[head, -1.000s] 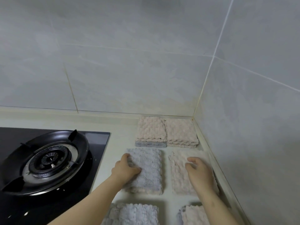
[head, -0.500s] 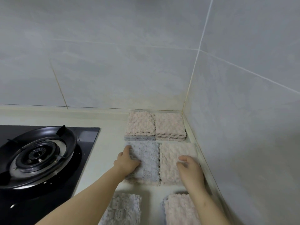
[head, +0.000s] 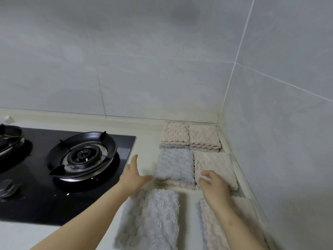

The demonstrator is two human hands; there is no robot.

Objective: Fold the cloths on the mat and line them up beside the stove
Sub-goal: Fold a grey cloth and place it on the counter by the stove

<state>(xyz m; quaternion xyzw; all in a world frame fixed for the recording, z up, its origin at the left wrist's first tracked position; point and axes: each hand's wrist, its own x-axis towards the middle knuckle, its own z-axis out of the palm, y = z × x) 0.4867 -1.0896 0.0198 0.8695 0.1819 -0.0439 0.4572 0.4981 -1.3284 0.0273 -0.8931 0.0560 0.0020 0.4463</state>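
Observation:
Folded fluffy cloths lie in two columns on the pale counter right of the stove [head: 54, 170]. Two pink cloths [head: 174, 133] [head: 204, 137] sit at the back against the wall. In the middle row lie a grey cloth [head: 175, 166] and a pink cloth [head: 216, 165]. Nearest me are a grey cloth [head: 153, 221] and a pink cloth [head: 212, 228]. My left hand [head: 133, 175] hovers with fingers spread just left of the middle grey cloth. My right hand [head: 214, 186] hangs over the front edge of the middle pink cloth, fingers loose. Neither hand holds anything.
The black glass hob has a burner [head: 82, 156] close to the cloths and a second burner [head: 9, 139] at the far left. Tiled walls [head: 270, 141] meet in a corner right behind the cloths. A raised counter lip [head: 239, 175] runs along the right wall.
Both hands have lifted off the middle cloths and drawn back toward me; the left hand has moved off to the left. The view has swung left, showing more of the stove.

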